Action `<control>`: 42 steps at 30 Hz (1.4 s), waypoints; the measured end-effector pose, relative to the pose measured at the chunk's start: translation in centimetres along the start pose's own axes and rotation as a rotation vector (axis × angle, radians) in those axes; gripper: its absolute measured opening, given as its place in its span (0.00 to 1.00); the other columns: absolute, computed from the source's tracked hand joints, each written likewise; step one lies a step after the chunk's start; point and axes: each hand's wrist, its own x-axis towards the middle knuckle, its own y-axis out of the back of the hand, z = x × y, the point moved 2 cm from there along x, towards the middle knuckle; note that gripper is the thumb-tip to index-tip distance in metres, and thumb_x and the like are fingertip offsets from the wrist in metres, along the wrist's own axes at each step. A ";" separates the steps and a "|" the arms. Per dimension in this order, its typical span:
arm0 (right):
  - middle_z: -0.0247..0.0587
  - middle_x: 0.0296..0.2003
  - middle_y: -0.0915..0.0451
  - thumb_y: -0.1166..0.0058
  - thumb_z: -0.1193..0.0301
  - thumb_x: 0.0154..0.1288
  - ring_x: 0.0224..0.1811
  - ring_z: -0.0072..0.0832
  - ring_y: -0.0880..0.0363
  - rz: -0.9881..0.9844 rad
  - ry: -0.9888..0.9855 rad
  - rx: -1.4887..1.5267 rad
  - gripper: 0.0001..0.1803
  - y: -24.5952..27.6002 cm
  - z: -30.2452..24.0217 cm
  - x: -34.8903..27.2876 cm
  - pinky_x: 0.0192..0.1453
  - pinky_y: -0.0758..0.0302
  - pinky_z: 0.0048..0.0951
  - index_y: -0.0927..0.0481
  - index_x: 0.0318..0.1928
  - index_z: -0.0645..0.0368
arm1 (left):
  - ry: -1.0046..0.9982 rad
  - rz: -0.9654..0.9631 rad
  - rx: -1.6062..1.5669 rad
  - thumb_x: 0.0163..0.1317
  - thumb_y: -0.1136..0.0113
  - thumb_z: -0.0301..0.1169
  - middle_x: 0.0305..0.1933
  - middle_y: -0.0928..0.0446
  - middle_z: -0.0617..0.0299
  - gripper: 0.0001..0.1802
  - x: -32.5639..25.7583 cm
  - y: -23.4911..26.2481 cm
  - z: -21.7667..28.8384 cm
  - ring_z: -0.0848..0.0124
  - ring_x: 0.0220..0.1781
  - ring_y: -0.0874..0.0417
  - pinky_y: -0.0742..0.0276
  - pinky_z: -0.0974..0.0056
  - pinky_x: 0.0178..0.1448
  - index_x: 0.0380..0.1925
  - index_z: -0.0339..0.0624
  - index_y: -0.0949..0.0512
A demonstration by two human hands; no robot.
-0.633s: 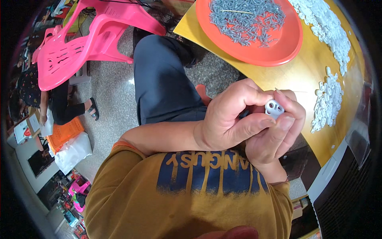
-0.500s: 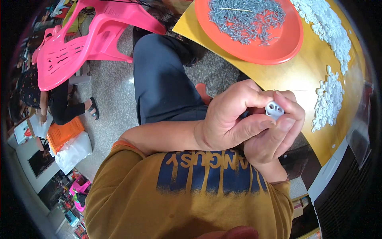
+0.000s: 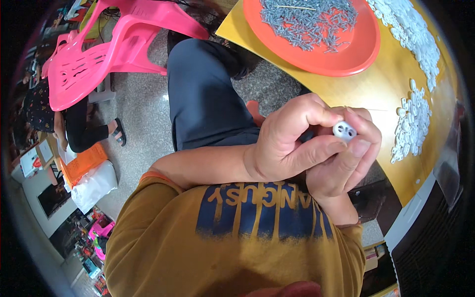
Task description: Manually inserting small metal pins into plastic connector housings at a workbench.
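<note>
Between the fingertips of both hands sits a small white plastic cord lock (image 3: 344, 130), its rounded end with several dark holes facing up. My left hand (image 3: 292, 141) pinches it from the left with thumb and forefinger. From the right and below, my right hand (image 3: 349, 166) closes its thumb and fingers round the same piece. The fingers hide its lower part. Both hands are held in front of my chest, by the near edge of the yellow table (image 3: 378, 116). A red plastic dish (image 3: 341, 65) there bears a heap of small metal springs (image 3: 307, 24).
Two piles of white plastic parts, a nearer pile (image 3: 411, 126) and a farther pile (image 3: 413, 37), lie on the table's right side. Pink plastic chairs (image 3: 81, 74) stand at the left. Beyond them another person (image 3: 69, 119) sits near an orange bag (image 3: 81, 163) and a white bag (image 3: 96, 185).
The cord lock has turned in my fingers, so its holed end faces up more and less of its side shows. Both hands keep their hold, nearly in the same place.
</note>
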 end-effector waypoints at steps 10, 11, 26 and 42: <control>0.44 0.34 0.34 0.69 0.61 0.66 0.25 0.18 0.36 -0.041 0.005 0.015 0.18 0.4 -0.4 0.1 0.31 0.36 0.19 0.37 0.44 0.64 | -0.014 -0.046 0.044 0.51 0.40 0.31 0.26 0.30 0.59 0.14 0.2 -0.1 0.6 0.72 0.24 0.29 0.34 0.72 0.29 0.35 0.37 0.31; 0.44 0.34 0.34 0.69 0.62 0.66 0.26 0.19 0.36 -0.019 -0.004 0.045 0.17 0.3 -0.4 0.0 0.31 0.36 0.19 0.37 0.44 0.65 | 0.004 -0.043 0.041 0.51 0.40 0.30 0.26 0.30 0.59 0.14 0.1 -0.2 0.6 0.72 0.24 0.29 0.34 0.72 0.29 0.35 0.37 0.31; 0.44 0.34 0.35 0.71 0.64 0.66 0.31 0.23 0.37 -0.070 0.082 -0.168 0.16 1.6 -0.5 0.7 0.35 0.37 0.23 0.38 0.44 0.64 | 0.167 -0.199 -0.031 0.54 0.50 0.18 0.36 0.33 0.58 0.14 1.3 -0.4 1.6 0.75 0.37 0.30 0.34 0.73 0.38 0.41 0.36 0.35; 0.43 0.33 0.35 0.60 0.75 0.60 0.32 0.26 0.39 0.062 0.252 -0.604 0.14 9.6 -2.4 1.9 0.38 0.38 0.24 0.36 0.46 0.68 | 0.486 -0.045 0.103 0.56 0.50 0.27 0.25 0.30 0.66 0.08 16.8 -1.7 2.3 0.82 0.19 0.34 0.39 0.77 0.22 0.34 0.35 0.30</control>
